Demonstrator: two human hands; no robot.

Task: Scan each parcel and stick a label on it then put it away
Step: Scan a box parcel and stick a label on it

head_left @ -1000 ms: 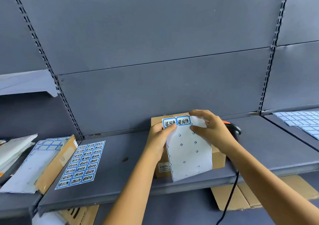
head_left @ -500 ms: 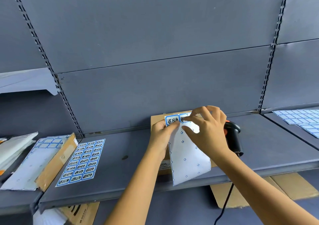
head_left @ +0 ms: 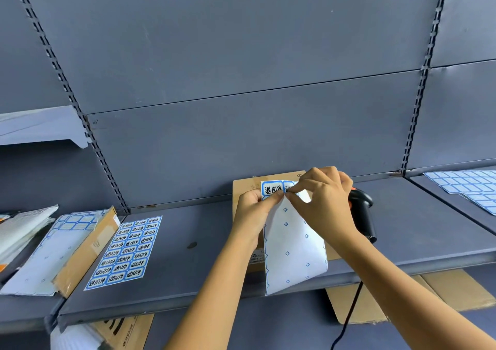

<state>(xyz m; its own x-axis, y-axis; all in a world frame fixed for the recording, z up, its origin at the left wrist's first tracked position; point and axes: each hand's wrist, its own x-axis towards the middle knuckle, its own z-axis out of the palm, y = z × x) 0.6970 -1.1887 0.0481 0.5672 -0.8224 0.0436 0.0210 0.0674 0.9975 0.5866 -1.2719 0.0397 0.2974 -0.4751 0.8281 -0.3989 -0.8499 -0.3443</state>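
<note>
Grey shelf (head_left: 204, 269) carries parcel (head_left: 245, 188); left hand (head_left: 255, 210), right hand (head_left: 324, 202) pinch label sheet (head_left: 292, 247).

Even, fairly bright light from above; wide-angle bending at the edges.

No hard glare is seen; only a faint sheen is carried by the grey back panel (head_left: 241, 54) above the hands. Soft shadows are cast under the left hand (head_left: 255, 210) and the right hand (head_left: 326, 204) onto the white label sheet (head_left: 295, 247) pinched by both, and a darker band is left beneath the shelf (head_left: 188, 282) edge below them. The print beside the left fingertips is rendered sharp. The slotted uprights (head_left: 67, 86) far to either side of the hands are bowed by the lens, and the packets (head_left: 26, 229) far left of the left hand are slightly soft. The black scanner (head_left: 362, 210) behind the right hand is shown with little detail.
</note>
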